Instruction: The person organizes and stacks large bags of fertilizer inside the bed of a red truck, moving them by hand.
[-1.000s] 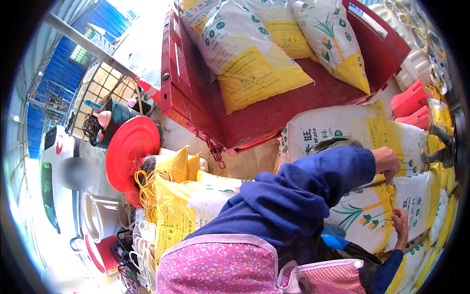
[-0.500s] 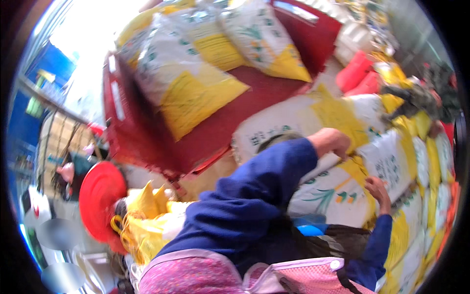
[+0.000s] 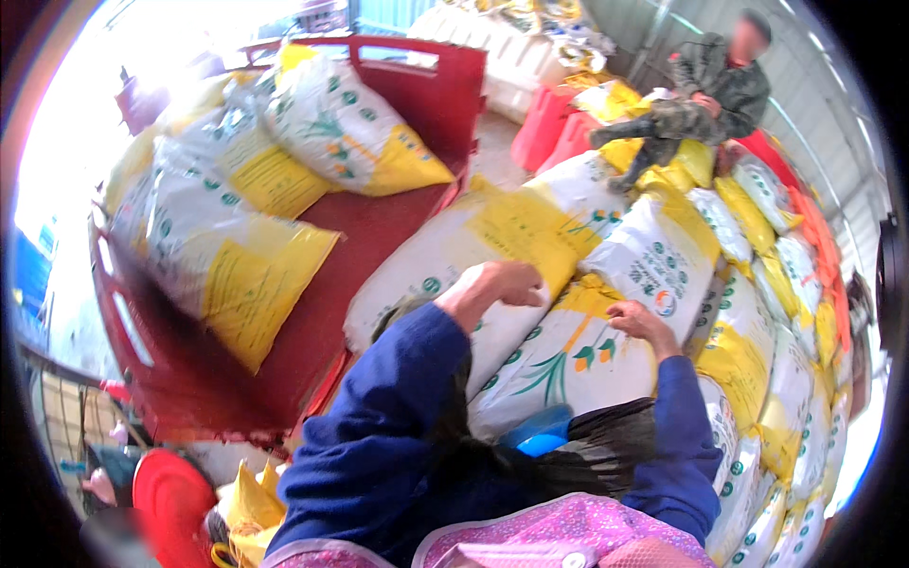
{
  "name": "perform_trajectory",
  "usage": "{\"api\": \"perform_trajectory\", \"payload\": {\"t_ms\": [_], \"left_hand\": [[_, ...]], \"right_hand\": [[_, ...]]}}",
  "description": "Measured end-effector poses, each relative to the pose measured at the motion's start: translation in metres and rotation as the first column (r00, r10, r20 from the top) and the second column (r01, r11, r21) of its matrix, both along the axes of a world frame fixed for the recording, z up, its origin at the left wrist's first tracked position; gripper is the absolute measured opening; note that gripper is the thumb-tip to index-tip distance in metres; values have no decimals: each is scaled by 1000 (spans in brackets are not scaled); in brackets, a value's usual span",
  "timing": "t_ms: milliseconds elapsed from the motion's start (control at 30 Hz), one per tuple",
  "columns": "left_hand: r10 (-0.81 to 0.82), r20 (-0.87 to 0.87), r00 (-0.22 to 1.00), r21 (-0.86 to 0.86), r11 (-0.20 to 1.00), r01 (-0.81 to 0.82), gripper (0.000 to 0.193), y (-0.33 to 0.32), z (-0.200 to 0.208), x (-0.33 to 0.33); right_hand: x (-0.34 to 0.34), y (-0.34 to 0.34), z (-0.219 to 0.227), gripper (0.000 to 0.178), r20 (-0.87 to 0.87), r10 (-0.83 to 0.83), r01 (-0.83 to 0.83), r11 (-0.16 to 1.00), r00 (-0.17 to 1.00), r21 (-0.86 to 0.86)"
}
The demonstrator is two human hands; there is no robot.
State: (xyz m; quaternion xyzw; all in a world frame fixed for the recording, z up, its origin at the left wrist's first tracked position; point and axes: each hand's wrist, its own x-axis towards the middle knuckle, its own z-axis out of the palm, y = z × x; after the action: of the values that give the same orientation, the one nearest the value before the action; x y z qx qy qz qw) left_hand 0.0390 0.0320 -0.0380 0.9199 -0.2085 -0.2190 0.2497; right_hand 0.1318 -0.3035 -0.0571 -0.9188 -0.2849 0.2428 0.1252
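A plump white-and-yellow sack [image 3: 568,364], printed with green leaves and orange shapes, leans in front of me with its gathered yellow top [image 3: 592,295] pointing away. Above its left side is my left hand [image 3: 497,287], closed, with fingers curled inward. My right hand [image 3: 646,327] hovers by the right of the yellow top, its fingers bent together in a pinch-like shape. Whatever either hand might hold is too small to make out. A gap separates the two hands. Just left lies another white-and-yellow sack [image 3: 426,275], partly behind my left hand.
At left stands a red metal cart bed [image 3: 369,232] bearing several sacks [image 3: 227,246]. Many stacked sacks [image 3: 739,350] fill the right side. A person [image 3: 724,80] sits at the far right near red plastic barriers [image 3: 554,128]. A red round lid [image 3: 170,506] is at lower left.
My view has swung rightward, so the cart sits further left and the seated person shows fully. Both hands stay over the sack, still bent; I see nothing taken up or let go.
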Motion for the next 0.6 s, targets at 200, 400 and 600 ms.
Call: {"api": "perform_trajectory", "payload": {"t_ms": [200,400,600], "left_hand": [[-11,91,996,-69,997,18,55,5,-3,-3],[58,-30,998,-67,996,-60,53,-3,26,-14],[4,67,998,-67,998,0,54,8,4,-8]], "right_hand": [[6,4,0,43,42,33,-32,999,999,-39],[2,-5,2,49,-50,-49,47,998,998,-37],[-1,10,9,47,-22,-27,25,996,999,-86]]}}
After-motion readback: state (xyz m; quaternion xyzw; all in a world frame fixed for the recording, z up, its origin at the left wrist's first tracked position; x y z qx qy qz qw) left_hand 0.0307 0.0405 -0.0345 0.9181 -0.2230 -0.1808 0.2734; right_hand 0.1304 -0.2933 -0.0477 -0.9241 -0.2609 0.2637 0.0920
